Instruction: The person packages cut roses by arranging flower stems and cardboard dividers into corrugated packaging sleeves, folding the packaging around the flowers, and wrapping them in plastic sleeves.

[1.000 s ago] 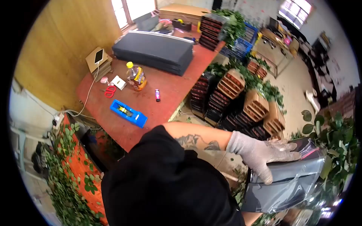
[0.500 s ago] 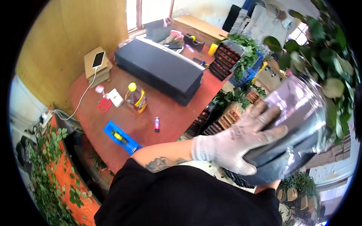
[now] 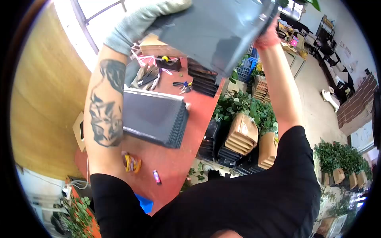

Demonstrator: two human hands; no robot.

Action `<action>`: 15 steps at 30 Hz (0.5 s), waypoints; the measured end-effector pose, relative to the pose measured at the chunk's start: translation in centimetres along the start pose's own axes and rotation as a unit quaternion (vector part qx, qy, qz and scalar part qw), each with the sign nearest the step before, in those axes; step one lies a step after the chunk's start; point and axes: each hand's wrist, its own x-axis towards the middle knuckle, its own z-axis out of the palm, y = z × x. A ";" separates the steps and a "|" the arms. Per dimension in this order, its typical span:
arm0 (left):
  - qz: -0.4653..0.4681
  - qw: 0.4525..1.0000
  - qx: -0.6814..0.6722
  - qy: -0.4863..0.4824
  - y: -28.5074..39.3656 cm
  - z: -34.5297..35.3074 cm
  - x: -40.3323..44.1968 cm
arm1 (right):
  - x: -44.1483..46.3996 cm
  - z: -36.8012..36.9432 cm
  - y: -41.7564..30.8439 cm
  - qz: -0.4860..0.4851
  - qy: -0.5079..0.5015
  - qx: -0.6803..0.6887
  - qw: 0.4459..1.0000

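A leafy bundle in a dark grey, shiny plastic sleeve (image 3: pixel 214 35) is raised at the top of the view, its upper part cut off by the frame. My left hand (image 3: pixel 172 7), in a pale grey glove, bends over the sleeve's left edge; its fingertips are partly out of view. On the right edge my right hand (image 3: pixel 270 35), reddish at the fingers, grips the sleeve, with most of its fingers hidden behind it. Beneath, on the red table (image 3: pixel 174 166), lies a thick stack of dark grey sleeves (image 3: pixel 154 117).
Around the table lie a tape dispenser (image 3: pixel 167 62), keys (image 3: pixel 185 87), a yellow-labelled bottle (image 3: pixel 131 162) and a small purple tube (image 3: pixel 157 177). Brown-paper-wrapped leafy bundles (image 3: pixel 241 135) stand on the floor to the right. A blue crate (image 3: pixel 247 68) is behind them.
The sleeved bundle has gone from the right side up to the top centre. My left hand, earlier spread flat on it, is now at its left edge. My right hand has come into view.
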 end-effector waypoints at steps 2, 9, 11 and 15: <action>0.039 0.998 0.017 -0.040 -0.4 -0.6 3.8 | 4.3 -1.8 1.9 -0.042 -0.056 -0.015 0.997; -0.014 0.999 0.043 -0.006 -8.2 -3.4 10.3 | 7.4 -5.7 6.5 0.085 -0.117 0.273 0.951; -0.045 0.999 -0.003 -0.023 -10.1 -4.2 10.6 | 7.0 -6.5 8.3 0.098 -0.076 0.254 0.959; -0.057 0.997 -0.044 0.027 -12.4 -4.2 10.4 | 6.9 -6.5 10.1 0.164 -0.100 0.330 0.924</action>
